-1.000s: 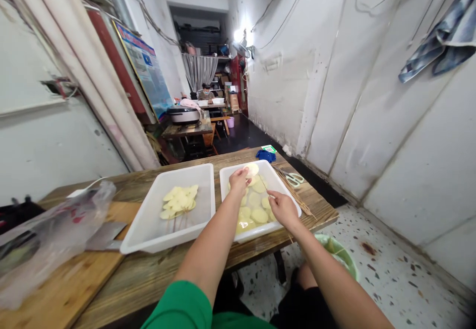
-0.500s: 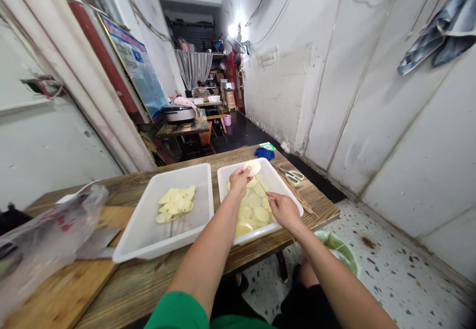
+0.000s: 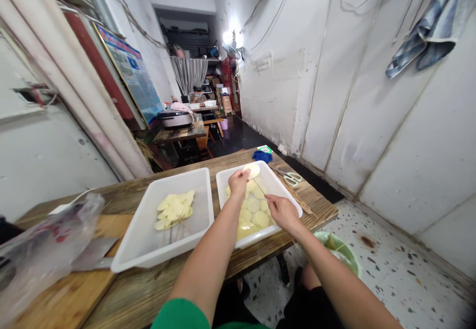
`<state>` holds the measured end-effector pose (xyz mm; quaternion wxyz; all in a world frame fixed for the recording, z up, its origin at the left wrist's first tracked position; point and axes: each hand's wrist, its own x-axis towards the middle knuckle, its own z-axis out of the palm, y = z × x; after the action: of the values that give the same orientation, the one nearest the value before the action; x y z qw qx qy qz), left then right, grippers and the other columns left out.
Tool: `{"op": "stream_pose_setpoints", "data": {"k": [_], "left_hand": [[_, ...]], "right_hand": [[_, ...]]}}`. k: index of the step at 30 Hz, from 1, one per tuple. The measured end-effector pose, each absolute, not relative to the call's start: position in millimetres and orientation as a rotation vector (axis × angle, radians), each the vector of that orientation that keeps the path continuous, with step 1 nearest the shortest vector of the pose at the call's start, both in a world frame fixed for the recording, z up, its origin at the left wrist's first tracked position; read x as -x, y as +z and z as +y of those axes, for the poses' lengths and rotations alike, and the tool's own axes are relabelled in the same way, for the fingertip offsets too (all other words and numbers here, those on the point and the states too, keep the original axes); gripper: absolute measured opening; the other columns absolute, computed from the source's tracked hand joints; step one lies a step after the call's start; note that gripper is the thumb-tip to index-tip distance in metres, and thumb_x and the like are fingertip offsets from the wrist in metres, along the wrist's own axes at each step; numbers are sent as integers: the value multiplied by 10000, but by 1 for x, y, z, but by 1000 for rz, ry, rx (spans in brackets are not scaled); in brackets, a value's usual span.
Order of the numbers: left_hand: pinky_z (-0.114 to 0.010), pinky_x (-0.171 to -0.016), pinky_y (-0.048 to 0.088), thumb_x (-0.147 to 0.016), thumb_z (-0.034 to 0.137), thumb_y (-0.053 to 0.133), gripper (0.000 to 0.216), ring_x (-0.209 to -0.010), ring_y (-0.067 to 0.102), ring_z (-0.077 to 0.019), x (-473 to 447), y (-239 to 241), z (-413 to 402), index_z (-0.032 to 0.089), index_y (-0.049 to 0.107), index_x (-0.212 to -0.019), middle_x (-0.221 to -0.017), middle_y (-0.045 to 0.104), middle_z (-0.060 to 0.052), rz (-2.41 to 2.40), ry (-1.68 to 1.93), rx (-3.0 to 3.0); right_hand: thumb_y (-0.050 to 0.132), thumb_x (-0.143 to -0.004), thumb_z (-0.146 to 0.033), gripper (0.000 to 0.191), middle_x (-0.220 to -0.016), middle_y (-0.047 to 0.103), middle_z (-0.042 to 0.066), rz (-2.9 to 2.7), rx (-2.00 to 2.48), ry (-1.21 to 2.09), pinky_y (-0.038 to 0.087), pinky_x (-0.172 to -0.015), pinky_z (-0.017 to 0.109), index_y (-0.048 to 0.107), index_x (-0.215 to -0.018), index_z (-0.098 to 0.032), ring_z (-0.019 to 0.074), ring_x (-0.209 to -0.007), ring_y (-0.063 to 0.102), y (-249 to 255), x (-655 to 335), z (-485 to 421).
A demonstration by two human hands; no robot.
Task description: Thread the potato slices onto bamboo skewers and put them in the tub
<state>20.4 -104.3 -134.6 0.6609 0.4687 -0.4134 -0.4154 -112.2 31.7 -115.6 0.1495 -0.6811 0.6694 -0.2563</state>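
Over the right white tray (image 3: 224, 205), my left hand (image 3: 239, 182) pinches a round, pale yellow potato slice (image 3: 253, 171). A thin wooden skewer (image 3: 259, 186) runs from the slice down to my right hand (image 3: 282, 211), whose fingers are closed on its lower end. Beneath both hands, several potato slices (image 3: 254, 205) lie in liquid in that tray. To the left, another white tray (image 3: 130, 239) holds a pile of skewered slices (image 3: 174, 209) with their sticks pointing toward me. How far the skewer goes into the held slice I cannot tell.
Bare skewers (image 3: 297, 195) and scissors (image 3: 292, 178) lie right of the tray, with a blue cloth (image 3: 262, 156) behind it. At left are a plastic bag (image 3: 55, 254), a cleaver (image 3: 92, 257) and a cutting board (image 3: 70, 294). A green bin (image 3: 351, 257) stands on the floor. Another person (image 3: 198, 96) sits far back.
The camera view has shifted slightly, moving the room a little left in the picture. Both hands keep their hold on the slice and skewer, with almost no other visible difference.
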Motion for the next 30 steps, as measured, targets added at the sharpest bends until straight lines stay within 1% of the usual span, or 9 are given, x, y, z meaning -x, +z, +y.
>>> {"op": "stream_pose_setpoints", "data": {"k": [7, 11, 16, 24, 30], "left_hand": [[-225, -533, 414, -606, 394, 740, 300, -533, 478, -96, -22, -134, -105, 121, 686, -720, -597, 578, 4, -923, -917, -1074], [-230, -552, 425, -613, 369, 733, 267, -552, 495, -105, -24, -134, -106, 126, 683, -712, -598, 578, 6, -903, -882, -1095], [-230, -549, 415, -623, 357, 719, 247, -529, 477, -96, -26, -135, -107, 125, 679, -700, -595, 573, 11, -911, -881, -1111], [-229, -538, 396, -609, 364, 723, 260, -531, 481, -103, -26, -133, -104, 128, 690, -713, -585, 577, 7, -963, -880, -1138], [-229, -543, 401, -603, 383, 724, 275, -539, 479, -104, -24, -132, -102, 128, 687, -699, -577, 574, 6, -979, -882, -1116]], "right_hand": [[389, -889, -283, 401, -1076, 708, 50, 1907, 1974, -756, 476, -779, 284, 646, -1194, -237, 221, -972, 660, -117, 113, 32], [393, -889, -279, 399, -1085, 705, 48, 1895, 1971, -768, 472, -784, 277, 646, -1195, -234, 216, -979, 657, -117, 114, 32], [386, -893, -273, 401, -1096, 702, 43, 1887, 1965, -758, 471, -780, 279, 645, -1197, -239, 217, -989, 653, -117, 114, 31], [384, -888, -276, 406, -1094, 702, 44, 1876, 1961, -772, 475, -776, 285, 646, -1196, -237, 226, -990, 655, -118, 114, 32], [381, -886, -268, 410, -1110, 695, 46, 1866, 1957, -773, 479, -803, 299, 645, -1196, -224, 232, -1009, 649, -116, 114, 32]]}}
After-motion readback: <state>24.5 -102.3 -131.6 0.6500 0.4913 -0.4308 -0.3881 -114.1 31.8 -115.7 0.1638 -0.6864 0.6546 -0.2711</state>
